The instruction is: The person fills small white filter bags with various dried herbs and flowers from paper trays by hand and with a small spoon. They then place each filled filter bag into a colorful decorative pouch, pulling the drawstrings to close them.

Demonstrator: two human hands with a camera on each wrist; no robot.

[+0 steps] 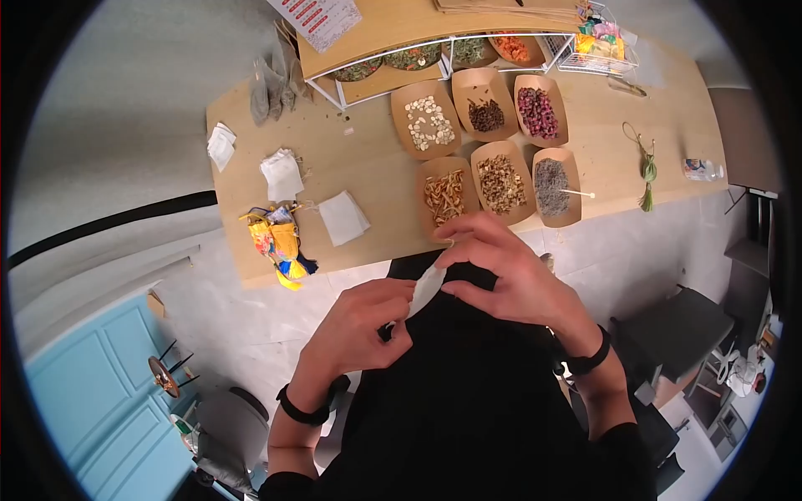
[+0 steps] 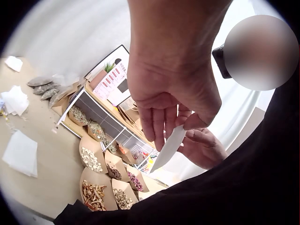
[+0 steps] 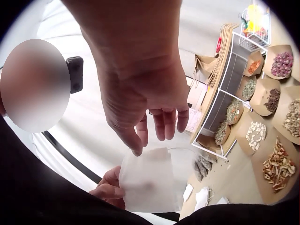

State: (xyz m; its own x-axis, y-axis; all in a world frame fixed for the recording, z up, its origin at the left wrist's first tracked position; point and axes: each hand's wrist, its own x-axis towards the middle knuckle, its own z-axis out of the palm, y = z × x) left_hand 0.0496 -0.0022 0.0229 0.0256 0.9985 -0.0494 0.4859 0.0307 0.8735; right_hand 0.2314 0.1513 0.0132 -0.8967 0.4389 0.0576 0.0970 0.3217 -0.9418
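A thin white pouch (image 3: pixel 149 187), like a paper or cloth tea bag, is held up in front of the black-clad torso, past the table's near edge. My left hand (image 1: pixel 359 326) pinches its lower side between thumb and fingers. Up at the pouch's top edge is my right hand (image 1: pixel 505 271), thumb and fingers spread apart, fingertips right at the rim. In the right wrist view its thumb tip overlaps the top corner, and its other fingers hang loosely above. A thin string (image 3: pixel 180 149) trails from the upper corner.
Paper trays of dried ingredients, including rose buds (image 1: pixel 537 113) and pale slices (image 1: pixel 430 123), line the table (image 1: pixel 376 179). Flat white pouches (image 1: pixel 343 219) and a yellow embroidered sachet (image 1: pixel 280 242) lie at left. A white wire rack (image 1: pixel 451 54) stands behind. A bottle (image 1: pixel 702 169) lies at right.
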